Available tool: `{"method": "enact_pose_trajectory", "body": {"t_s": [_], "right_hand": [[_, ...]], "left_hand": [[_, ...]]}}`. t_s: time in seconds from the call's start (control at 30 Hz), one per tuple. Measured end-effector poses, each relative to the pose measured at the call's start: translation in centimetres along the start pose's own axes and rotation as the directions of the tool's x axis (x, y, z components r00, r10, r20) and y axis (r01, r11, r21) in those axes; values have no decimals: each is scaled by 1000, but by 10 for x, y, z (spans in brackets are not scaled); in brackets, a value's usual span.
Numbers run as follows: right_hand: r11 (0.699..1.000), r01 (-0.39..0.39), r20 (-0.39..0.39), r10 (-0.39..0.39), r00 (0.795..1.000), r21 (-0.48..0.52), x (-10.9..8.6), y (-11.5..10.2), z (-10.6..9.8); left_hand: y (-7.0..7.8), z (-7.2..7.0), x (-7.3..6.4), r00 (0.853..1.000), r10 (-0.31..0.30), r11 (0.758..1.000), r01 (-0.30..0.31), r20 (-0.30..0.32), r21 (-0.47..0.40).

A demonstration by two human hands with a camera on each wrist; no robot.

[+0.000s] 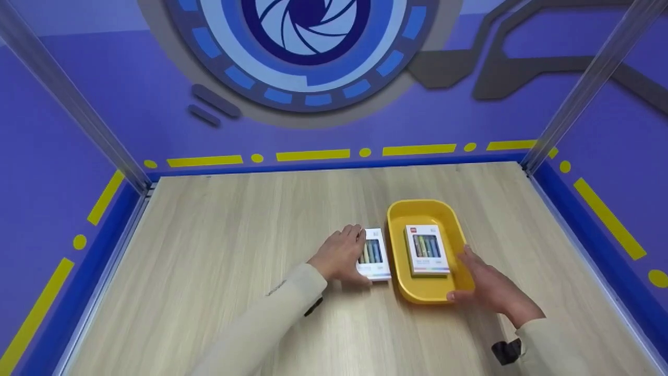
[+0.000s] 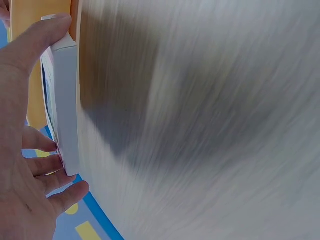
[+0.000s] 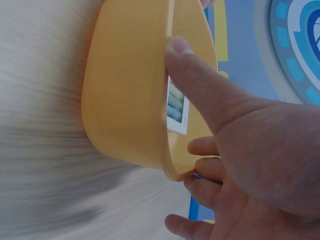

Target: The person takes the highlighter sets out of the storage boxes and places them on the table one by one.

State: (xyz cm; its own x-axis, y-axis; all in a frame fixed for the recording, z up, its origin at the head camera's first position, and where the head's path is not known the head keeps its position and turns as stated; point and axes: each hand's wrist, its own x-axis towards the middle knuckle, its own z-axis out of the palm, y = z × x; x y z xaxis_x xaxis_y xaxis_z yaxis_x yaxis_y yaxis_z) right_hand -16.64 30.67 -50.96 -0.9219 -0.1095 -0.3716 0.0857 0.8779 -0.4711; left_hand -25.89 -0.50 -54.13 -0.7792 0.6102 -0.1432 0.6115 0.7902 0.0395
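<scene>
My left hand [image 1: 342, 255] grips a white box [image 1: 373, 255] with a window showing coloured sticks, just left of a yellow tray [image 1: 425, 293]. In the left wrist view, the thumb presses one end of this box [image 2: 66, 100] and fingertips touch the other end. A second, similar white box [image 1: 428, 250] lies face up inside the tray. My right hand [image 1: 493, 287] holds the tray at its near right corner. Seen from the right wrist, the thumb lies on the tray's rim [image 3: 169, 120] and the fingers reach the rim further along.
Both hands work over a light wood-grain table [image 1: 235, 235]. Blue-purple panels [image 1: 104, 94] with yellow dashes enclose its back and sides, joined by metal posts [image 1: 584, 78] at the corners.
</scene>
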Motion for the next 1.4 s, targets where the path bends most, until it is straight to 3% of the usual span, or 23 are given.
{"method": "enact_pose_trajectory", "body": {"t_s": [1.1, 1.4], "right_hand": [[999, 32, -18, -32, 999, -8, -1, 0, 0], [1000, 23, -19, -23, 1000, 0, 1, 0, 0]], "left_hand": [[2, 15, 1, 1000, 11, 1000, -11, 8, -13], [3, 20, -1, 1000, -10, 1000, 10, 29, -25]]}}
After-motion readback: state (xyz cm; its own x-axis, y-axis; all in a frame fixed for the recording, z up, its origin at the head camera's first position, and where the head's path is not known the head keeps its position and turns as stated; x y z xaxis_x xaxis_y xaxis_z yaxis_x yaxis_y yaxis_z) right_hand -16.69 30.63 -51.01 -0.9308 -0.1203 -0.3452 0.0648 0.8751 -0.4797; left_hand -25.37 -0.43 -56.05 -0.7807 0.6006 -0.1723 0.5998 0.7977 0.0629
